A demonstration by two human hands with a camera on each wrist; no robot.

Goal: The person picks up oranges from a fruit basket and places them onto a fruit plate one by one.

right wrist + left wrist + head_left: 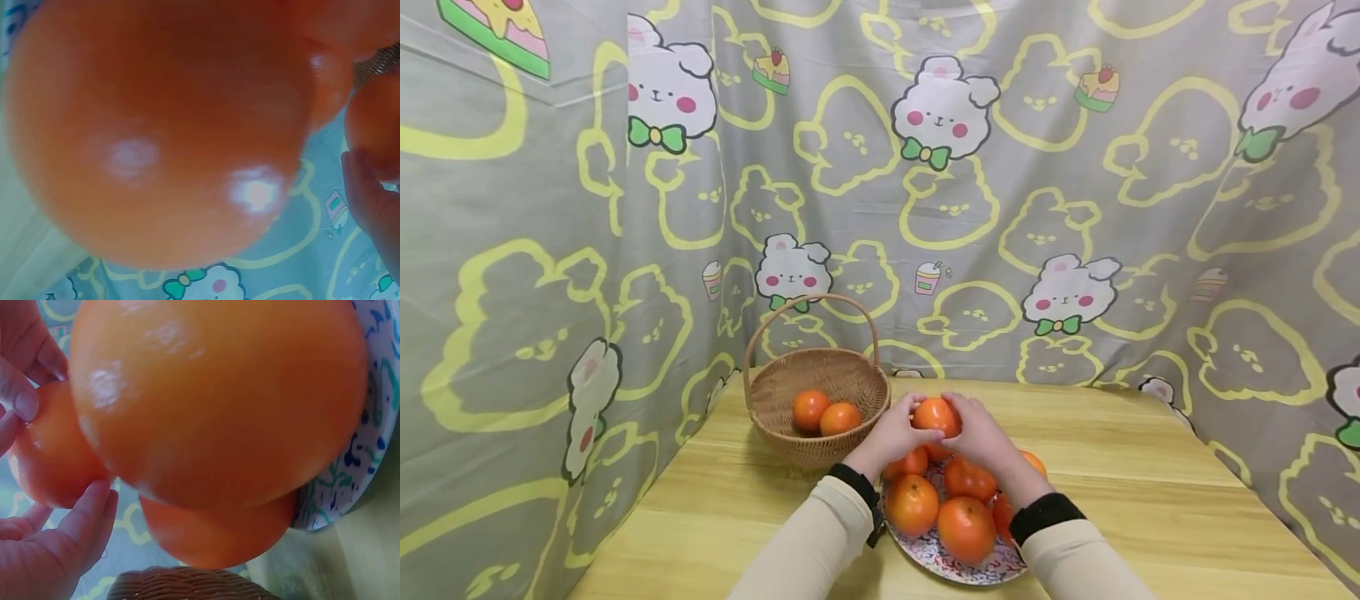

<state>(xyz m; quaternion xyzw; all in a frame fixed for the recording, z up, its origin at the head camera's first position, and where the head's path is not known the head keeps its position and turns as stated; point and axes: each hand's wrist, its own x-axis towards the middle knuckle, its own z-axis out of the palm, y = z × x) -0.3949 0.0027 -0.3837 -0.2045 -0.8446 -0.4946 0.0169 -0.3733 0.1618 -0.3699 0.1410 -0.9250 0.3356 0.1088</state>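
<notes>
Both hands hold one orange [937,417] just over the far side of the plate. My left hand [892,431] cups it from the left and my right hand [976,435] from the right, fingers bent round its sides. In the left wrist view the held orange [59,453] sits between the fingers of both hands. Below lies a patterned plate [928,558] heaped with several oranges, two large ones [966,530] at its near side. A lobed orange-red fruit [970,479] lies among them. Large fruit fills much of both wrist views.
Left of the hands stands a wicker basket [808,454] with a tall arched handle [808,297], and two oranges [840,419] lie inside. Wooden tabletop [1150,483] extends to the right. A printed curtain [865,167] closes off the back and both sides.
</notes>
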